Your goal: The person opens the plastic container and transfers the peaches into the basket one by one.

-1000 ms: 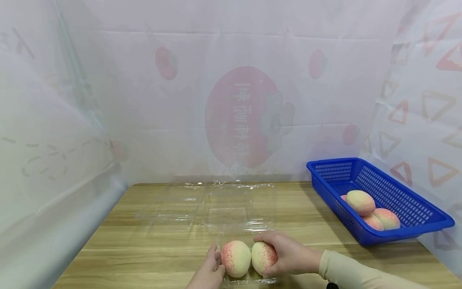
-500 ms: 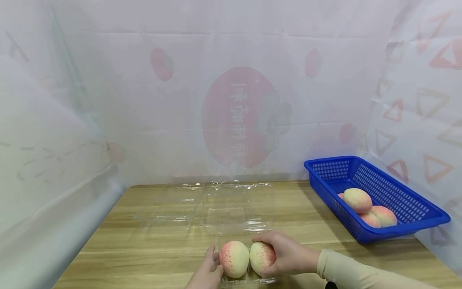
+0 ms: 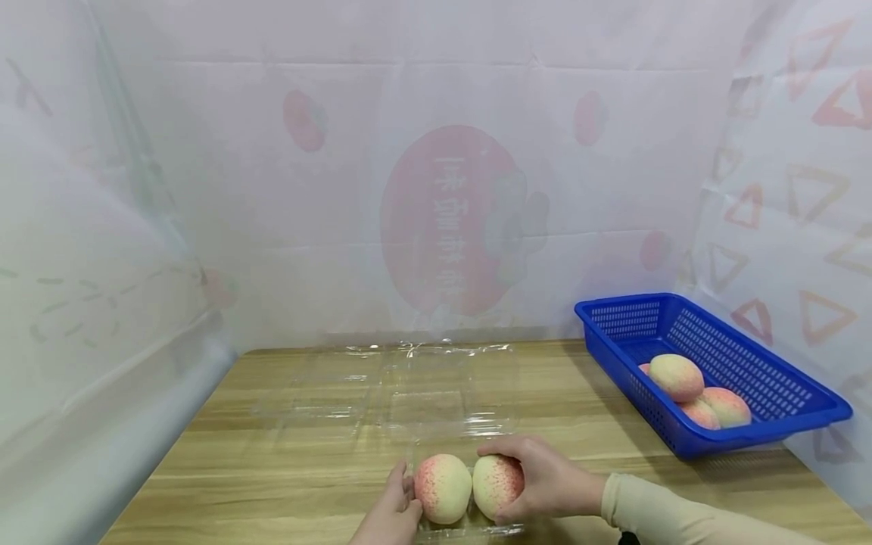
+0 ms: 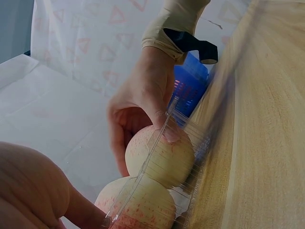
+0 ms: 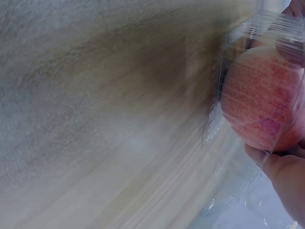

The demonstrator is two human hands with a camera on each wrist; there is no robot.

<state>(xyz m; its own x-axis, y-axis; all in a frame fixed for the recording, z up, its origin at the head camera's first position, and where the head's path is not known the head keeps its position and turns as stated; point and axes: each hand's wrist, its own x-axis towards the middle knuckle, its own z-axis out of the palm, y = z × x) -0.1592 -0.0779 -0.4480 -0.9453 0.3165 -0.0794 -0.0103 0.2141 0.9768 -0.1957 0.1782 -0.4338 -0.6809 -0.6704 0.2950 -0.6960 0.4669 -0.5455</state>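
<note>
Two peaches sit side by side in a small clear plastic clamshell box at the table's near edge. My left hand holds the box's left side, its thumb at the rim beside the left peach. In the left wrist view this hand is partly cut off by the frame. My right hand grips the right peach from the right, fingers at its far side and thumb at its near side. In the right wrist view, the red-speckled side of a peach shows through the ribbed plastic wall.
A blue perforated basket with several peaches stands at the right. More clear plastic boxes lie open toward the back of the wooden table. Printed white sheets enclose the back and sides.
Both hands and the two peaches stay almost still in the box. The whole head view has shifted slightly.
</note>
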